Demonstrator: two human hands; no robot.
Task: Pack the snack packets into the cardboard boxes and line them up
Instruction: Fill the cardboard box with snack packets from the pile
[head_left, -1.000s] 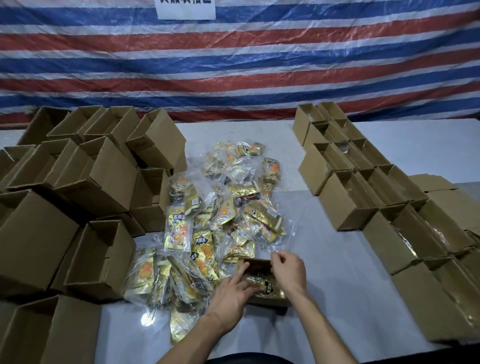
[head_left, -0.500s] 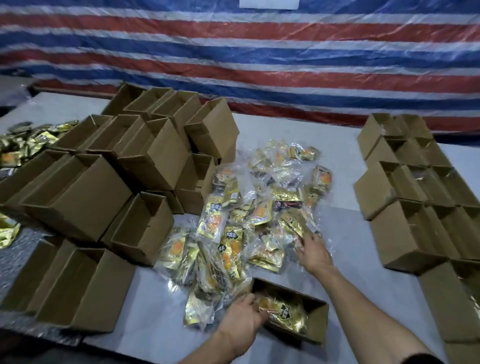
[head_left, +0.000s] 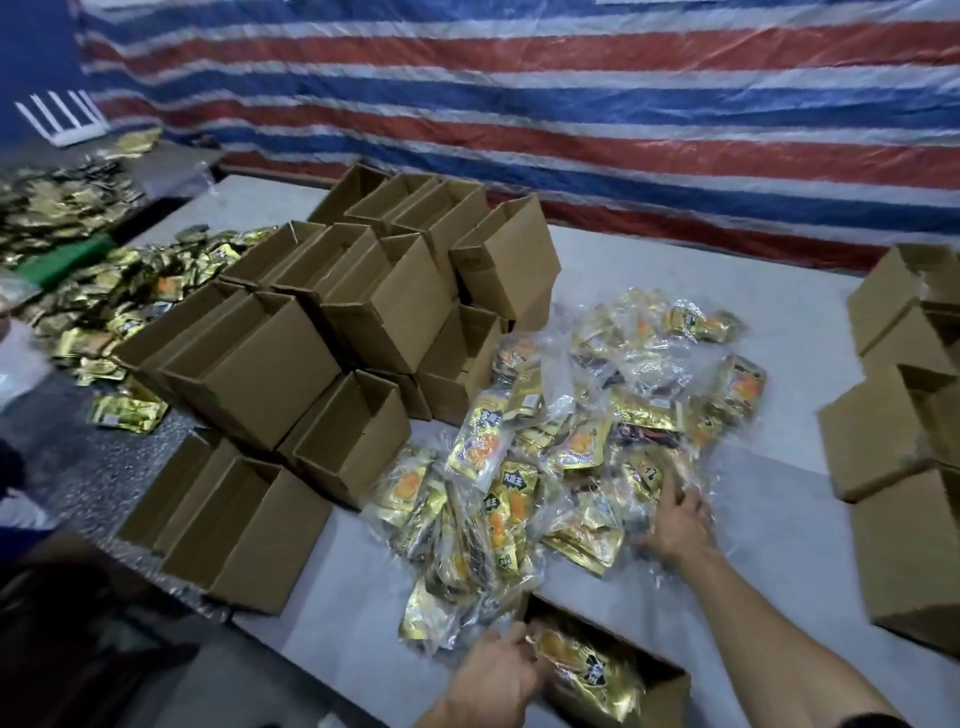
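Across the grey table (head_left: 343, 597), empty boxes (head_left: 270, 374) are heaped on the left and the snack packets (head_left: 571, 441) are piled loose in the middle. Closer in, an open box (head_left: 670, 688) has a gold packet (head_left: 587, 670) inside. The left hand (head_left: 493, 673) curls over its end, and the right hand (head_left: 675, 522) is spread flat on the pile.

Bare arms, one dark sleeve hem (head_left: 878, 721).
There's the left hand (head_left: 493, 675) and right hand (head_left: 675, 525), bare past the wrist; hem at five o'clock, right arm.
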